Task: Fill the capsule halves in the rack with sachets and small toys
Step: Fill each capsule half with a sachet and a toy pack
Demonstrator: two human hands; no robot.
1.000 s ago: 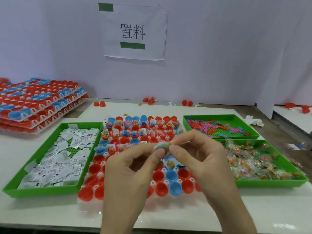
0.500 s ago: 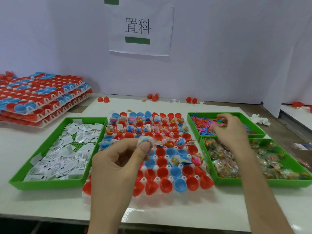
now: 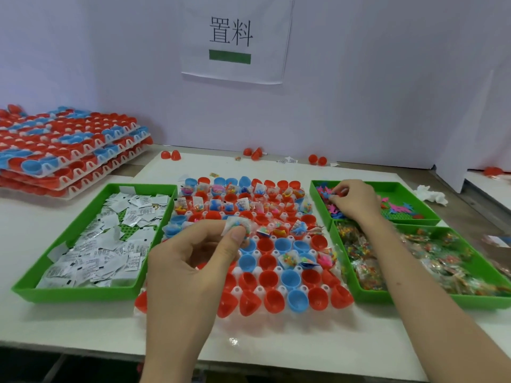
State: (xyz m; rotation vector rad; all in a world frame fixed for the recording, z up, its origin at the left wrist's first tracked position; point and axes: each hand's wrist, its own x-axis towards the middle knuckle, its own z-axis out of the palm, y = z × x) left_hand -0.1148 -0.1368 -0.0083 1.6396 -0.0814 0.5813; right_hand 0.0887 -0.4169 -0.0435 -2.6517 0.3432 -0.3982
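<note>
A white rack (image 3: pixel 243 317) of red and blue capsule halves lies in the middle of the table; its far rows hold sachets and toys, its near rows are empty cups. My left hand (image 3: pixel 190 261) hovers over the rack's left side and pinches a clear sachet of coloured beads (image 3: pixel 238 229) between thumb and fingers. My right hand (image 3: pixel 352 201) reaches into the far right green tray (image 3: pixel 392 186) and pinches a small blue toy (image 3: pixel 330 194) from the pile of pink and blue toys.
A green tray of white sachets (image 3: pixel 83 293) sits left of the rack. A green tray of clear bead sachets (image 3: pixel 431 301) sits at the right. Stacked racks of capsule halves (image 3: pixel 63 156) stand far left. Loose red halves (image 3: pixel 171 155) lie by the wall.
My right hand left the sachet, moved right to the toy tray and closed on a small toy. My left hand kept the bead sachet over the rack.
</note>
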